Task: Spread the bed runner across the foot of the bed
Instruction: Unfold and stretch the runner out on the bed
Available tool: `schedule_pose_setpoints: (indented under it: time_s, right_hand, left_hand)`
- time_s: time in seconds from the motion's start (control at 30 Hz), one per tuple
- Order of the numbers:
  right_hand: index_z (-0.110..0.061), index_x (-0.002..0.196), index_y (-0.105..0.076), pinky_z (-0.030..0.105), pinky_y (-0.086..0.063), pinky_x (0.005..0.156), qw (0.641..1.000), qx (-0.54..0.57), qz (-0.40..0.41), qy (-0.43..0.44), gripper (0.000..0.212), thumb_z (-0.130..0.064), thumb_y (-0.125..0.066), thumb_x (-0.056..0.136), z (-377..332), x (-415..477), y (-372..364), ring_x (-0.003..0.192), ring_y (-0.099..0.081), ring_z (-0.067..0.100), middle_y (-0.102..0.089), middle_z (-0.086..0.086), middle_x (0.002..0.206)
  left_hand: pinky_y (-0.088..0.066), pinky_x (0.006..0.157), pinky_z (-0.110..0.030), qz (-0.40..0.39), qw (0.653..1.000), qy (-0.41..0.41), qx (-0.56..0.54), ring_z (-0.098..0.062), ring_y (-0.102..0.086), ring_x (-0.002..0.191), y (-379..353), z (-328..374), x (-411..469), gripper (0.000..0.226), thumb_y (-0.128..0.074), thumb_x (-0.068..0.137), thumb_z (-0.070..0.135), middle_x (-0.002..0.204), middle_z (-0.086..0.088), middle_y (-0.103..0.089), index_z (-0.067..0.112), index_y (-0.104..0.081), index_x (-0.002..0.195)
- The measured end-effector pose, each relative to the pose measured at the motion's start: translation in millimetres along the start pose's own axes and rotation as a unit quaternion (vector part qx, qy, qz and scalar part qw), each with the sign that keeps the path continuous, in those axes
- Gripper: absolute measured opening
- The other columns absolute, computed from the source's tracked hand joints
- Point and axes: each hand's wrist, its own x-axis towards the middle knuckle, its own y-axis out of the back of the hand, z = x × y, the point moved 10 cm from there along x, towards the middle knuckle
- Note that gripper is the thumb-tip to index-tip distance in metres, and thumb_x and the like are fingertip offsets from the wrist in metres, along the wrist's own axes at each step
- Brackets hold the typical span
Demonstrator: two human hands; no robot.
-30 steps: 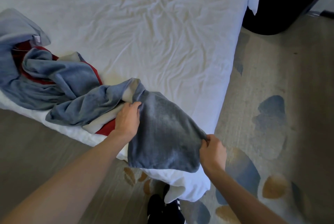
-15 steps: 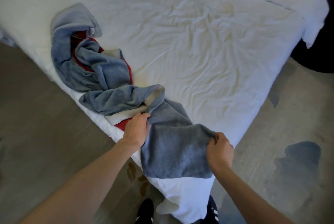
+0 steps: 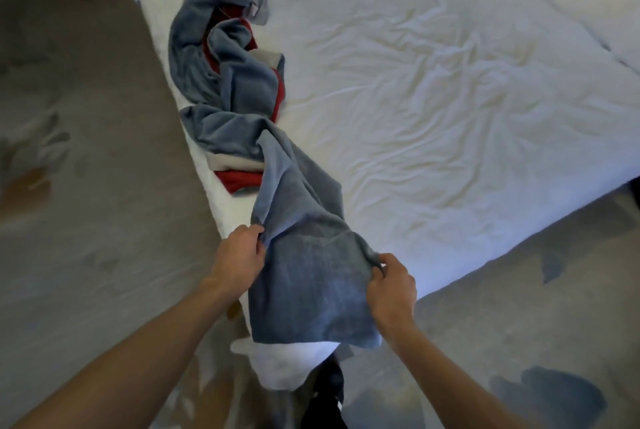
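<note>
The bed runner (image 3: 298, 220) is a long blue-grey cloth with red and cream parts. It lies bunched and twisted along the edge of the white bed (image 3: 433, 99). Its near end hangs over the bed's corner. My left hand (image 3: 239, 257) pinches the left edge of that end. My right hand (image 3: 391, 286) grips its right edge. The cloth between my hands is stretched fairly flat. The far end of the runner is crumpled in a heap near the bed's far corner.
The white sheet is wrinkled and its corner (image 3: 284, 366) droops below the runner. A patterned grey carpet (image 3: 86, 186) surrounds the bed on the left and lower right. My dark shoe (image 3: 325, 401) shows beneath the corner.
The view has swung so the runner now stretches away from me along the bed's edge. Both hands keep their hold on the near end, now drawn closer together over the corner.
</note>
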Motion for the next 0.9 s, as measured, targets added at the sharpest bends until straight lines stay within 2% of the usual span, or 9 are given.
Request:
schedule_pose_setpoints:
  time_s: [0.07,0.23,0.37,0.43,0.57,0.63,0.73,0.83,0.9]
  right_hand:
    - [-0.018,0.11,-0.062,0.023,-0.039,0.058,1.0,-0.013,-0.01,0.021,0.026,-0.008,-0.043,0.095,4,1,3,0.071,-0.053,0.017,-0.067,0.004,0.089]
    - [-0.018,0.107,-0.063,0.015,-0.032,0.049,0.997,-0.027,-0.028,0.071,0.026,-0.007,-0.043,0.094,8,2,12,0.065,-0.051,0.011,-0.062,-0.001,0.082]
    - [-0.017,0.105,-0.063,0.026,-0.037,0.056,0.991,-0.06,-0.052,0.112,0.023,-0.008,-0.046,0.092,19,-2,31,0.069,-0.05,0.017,-0.068,0.006,0.092]
    - [-0.015,0.106,-0.063,0.028,-0.038,0.064,0.989,-0.07,-0.051,0.12,0.021,-0.009,-0.047,0.092,29,-1,48,0.074,-0.052,0.021,-0.068,0.007,0.095]
    - [-0.014,0.105,-0.062,0.032,-0.042,0.065,0.982,-0.107,-0.062,0.141,0.019,-0.01,-0.049,0.091,50,3,77,0.074,-0.053,0.023,-0.067,0.008,0.093]
    - [-0.014,0.103,-0.061,0.036,-0.049,0.067,0.978,-0.124,-0.074,0.153,0.018,-0.01,-0.049,0.09,59,8,89,0.075,-0.056,0.025,-0.067,0.009,0.092]
    - [-0.015,0.103,-0.06,0.043,-0.054,0.072,0.964,-0.172,-0.092,0.179,0.02,-0.008,-0.05,0.087,69,18,101,0.08,-0.061,0.03,-0.067,0.01,0.092]
    - [-0.014,0.103,-0.06,0.04,-0.051,0.069,0.949,-0.206,-0.114,0.211,0.022,-0.007,-0.05,0.085,74,35,109,0.082,-0.061,0.033,-0.066,0.011,0.092]
    - [-0.014,0.101,-0.059,0.038,-0.049,0.068,0.94,-0.218,-0.126,0.232,0.021,-0.006,-0.049,0.085,76,47,113,0.082,-0.06,0.033,-0.066,0.012,0.091]
  left_hand:
    - [-0.046,0.065,-0.031,0.015,1.0,0.009,0.005,-0.024,-0.059,0.071,-2,2,-15,0.015,-0.05,0.093,0.017,0.09,-0.011,-0.064,0.011,-0.063,0.095]
    - [-0.048,0.075,-0.041,0.047,0.998,0.027,0.033,-0.034,-0.06,0.085,-12,17,-43,0.022,-0.045,0.095,0.017,0.099,-0.015,-0.063,0.009,-0.062,0.104]
    - [-0.046,0.07,-0.043,0.07,0.997,0.032,0.027,-0.038,-0.059,0.083,-23,32,-76,0.017,-0.045,0.093,0.014,0.094,-0.017,-0.062,0.006,-0.06,0.094]
    - [-0.041,0.063,-0.038,0.074,0.997,0.025,0.026,-0.033,-0.057,0.076,-31,43,-90,0.014,-0.047,0.092,0.014,0.089,-0.014,-0.062,0.01,-0.053,0.08]
    - [-0.03,0.059,-0.032,0.067,0.997,0.043,0.01,-0.023,-0.046,0.064,-53,58,-122,0.02,-0.05,0.087,0.012,0.078,-0.013,-0.059,0.016,-0.042,0.069]
    - [-0.031,0.06,-0.032,0.064,0.996,0.054,-0.001,-0.029,-0.054,0.07,-65,66,-138,0.016,-0.05,0.086,0.011,0.08,-0.014,-0.06,0.012,-0.046,0.071]
    - [-0.044,0.07,-0.038,0.076,0.994,0.073,0.005,-0.034,-0.06,0.085,-80,79,-152,0.011,-0.05,0.088,0.012,0.091,-0.015,-0.063,0.005,-0.058,0.086]
    - [-0.044,0.069,-0.036,0.075,0.991,0.115,0.007,-0.032,-0.06,0.079,-93,90,-153,0.013,-0.047,0.09,0.017,0.087,-0.013,-0.063,0.011,-0.052,0.078]
    - [-0.041,0.065,-0.035,0.093,0.987,0.133,0.013,-0.032,-0.059,0.077,-98,100,-153,0.014,-0.048,0.089,0.017,0.087,-0.014,-0.063,0.007,-0.056,0.084]
